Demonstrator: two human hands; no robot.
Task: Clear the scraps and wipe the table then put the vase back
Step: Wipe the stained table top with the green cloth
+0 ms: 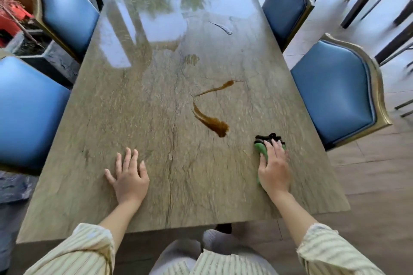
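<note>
Big stone table (134, 107) with blue chairs (335, 91) around it. Left hand (129, 176) lies flat on the top, fingers spread, holding nothing. Right hand (273, 169) presses a green cloth (261, 149) down with straight fingers. Brown spill (214, 124) sits just past those fingertips, leftward.

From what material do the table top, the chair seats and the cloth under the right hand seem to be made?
Table top: probably polished stone or a stone-look slab; greenish-beige veining, with glossy reflections at the far end.
Chair seats: blue leather or imitation leather, smooth with a soft sheen; the frames look gold-toned, the material is unclear.
Cloth: soft green fabric with a dark edge, crumpled under the right hand; the fibre cannot be told.
</note>
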